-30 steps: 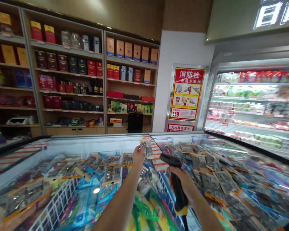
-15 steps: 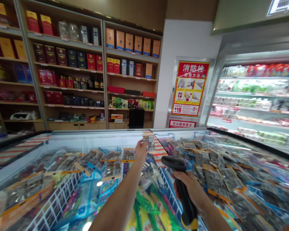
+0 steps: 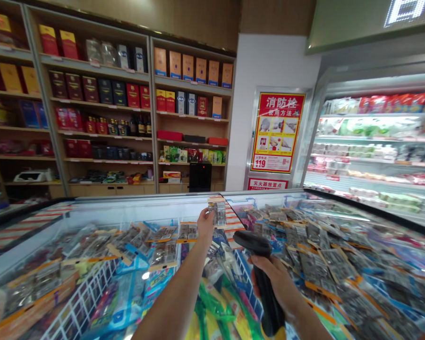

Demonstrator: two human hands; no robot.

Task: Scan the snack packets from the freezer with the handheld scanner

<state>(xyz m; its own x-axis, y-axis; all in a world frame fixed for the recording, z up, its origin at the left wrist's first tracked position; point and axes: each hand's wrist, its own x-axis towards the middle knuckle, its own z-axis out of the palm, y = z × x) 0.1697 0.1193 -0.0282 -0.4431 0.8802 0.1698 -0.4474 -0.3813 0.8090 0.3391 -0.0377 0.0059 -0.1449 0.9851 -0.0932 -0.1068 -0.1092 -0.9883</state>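
Note:
My left hand [image 3: 205, 223] is stretched out over a chest freezer [image 3: 127, 208] and pinches a small clear packet with an orange top [image 3: 217, 212], holding it upright. My right hand [image 3: 278, 281] grips the handle of a black barcode scanner [image 3: 260, 264]; its head points towards the packet, a short way below and to the right of it. Under both arms lie green, yellow and blue frozen-food bags [image 3: 216, 302] in white wire baskets.
Several similar packets with orange edges [image 3: 326, 255] cover the freezer on both sides. Wooden shelves of boxed goods and bottles [image 3: 127, 104] stand behind. A red fire-hydrant poster [image 3: 276, 133] hangs on the white wall. An open chilled display [image 3: 375, 146] runs along the right.
The view has shifted slightly. My left hand still holds the packet up, and my right hand has kept the scanner aimed just below it, drifting a little.

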